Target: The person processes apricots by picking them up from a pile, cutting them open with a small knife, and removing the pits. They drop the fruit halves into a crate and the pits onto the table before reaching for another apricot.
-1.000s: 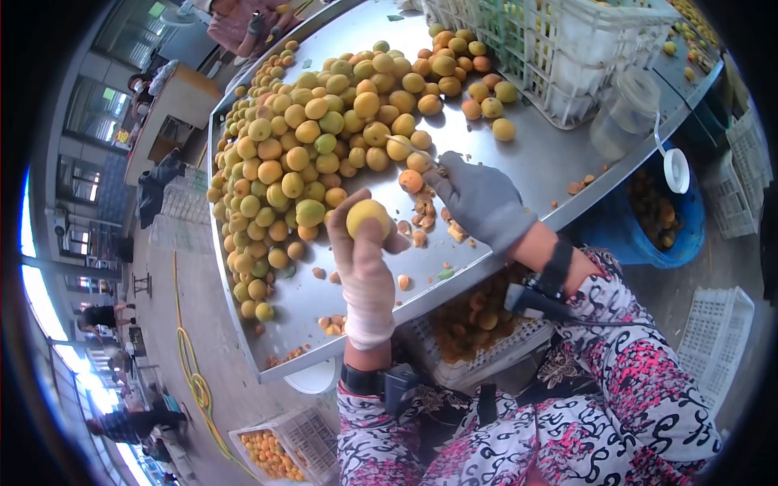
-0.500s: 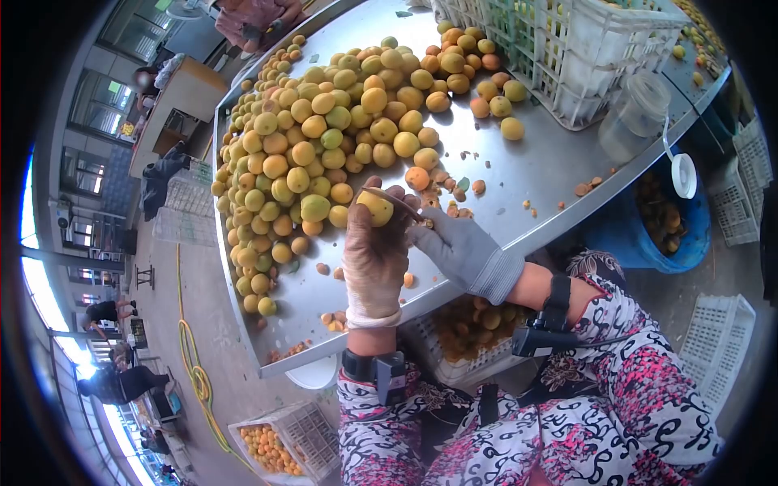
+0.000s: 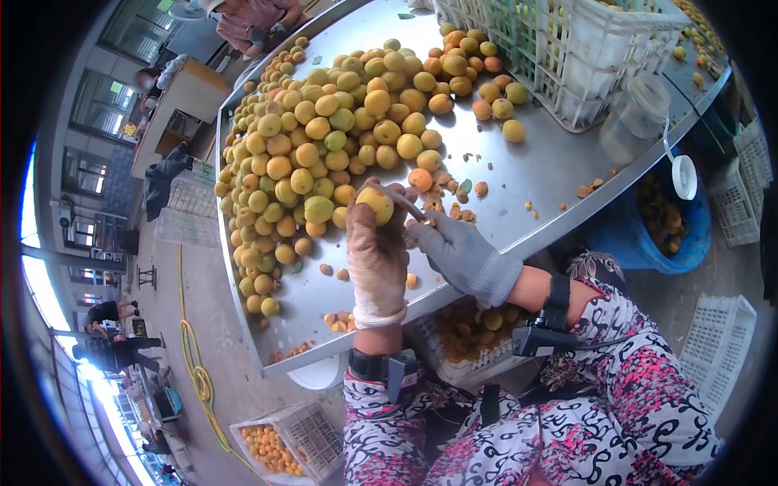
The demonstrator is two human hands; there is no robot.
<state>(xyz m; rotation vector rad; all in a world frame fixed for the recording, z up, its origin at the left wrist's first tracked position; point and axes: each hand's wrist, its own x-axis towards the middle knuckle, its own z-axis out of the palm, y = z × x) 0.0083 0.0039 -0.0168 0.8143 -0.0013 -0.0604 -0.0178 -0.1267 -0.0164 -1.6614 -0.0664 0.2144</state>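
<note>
My left hand (image 3: 376, 267), in a stained whitish glove, is closed around a yellow apricot (image 3: 374, 206) above the metal table. In a grey glove, my right hand (image 3: 463, 253) grips a small, thin, curved knife (image 3: 404, 201), its brownish blade against the apricot's upper right side. Part of the blade and the handle are hidden by my fingers. Beyond both hands lies a large heap of yellow-orange apricots (image 3: 304, 154). Cut pieces and pits (image 3: 454, 206) are scattered just past my right fingers.
The metal table (image 3: 535, 194) has a raised rim. A white crate (image 3: 604, 61) and a clear plastic jar (image 3: 636, 117) stand at its far right. Below are a blue tub (image 3: 698, 243), a crate of fruit waste (image 3: 462, 368) and a crate of apricots (image 3: 312, 441). Another person (image 3: 255, 24) is opposite.
The knife has shifted slightly on the apricot, from across its top towards its upper right side. The apricot's face shows more. Both hands stay nearly in place.
</note>
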